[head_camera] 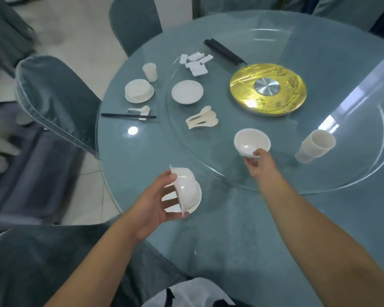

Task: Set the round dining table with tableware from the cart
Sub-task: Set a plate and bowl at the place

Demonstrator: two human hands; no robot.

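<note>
Bowls occupy both hands in the head view: the left hand (159,201) grips a small stack of white porcelain bowls (187,192), tipped on its side, with the thumb on the upper rim and the fingers curled inside, above the near edge of the round glass-topped worktop (142,151). The right hand (258,161) reaches farther in and pinches the near rim of a single white porcelain bowl (252,142), which sits upright on the clear glass turntable (275,182). Just right of that bowl lies a tilted stack of white cups (315,146). On the turntable's far part are a heap of white porcelain spoons (202,120), a stack of white round plates (187,92), a cluster of white chopstick rests (195,62), a bundle of black chopsticks (224,50) and a gold round centre disc (268,89) with a silver hub. At the far left of the worktop one place is laid: a white bowl on a plate (139,90), a white cup (150,72) beyond it, a spoon on a rest (140,110) and a pair of black chopsticks (129,116). Teal-covered chairs (56,98) ring the worktop.
</note>
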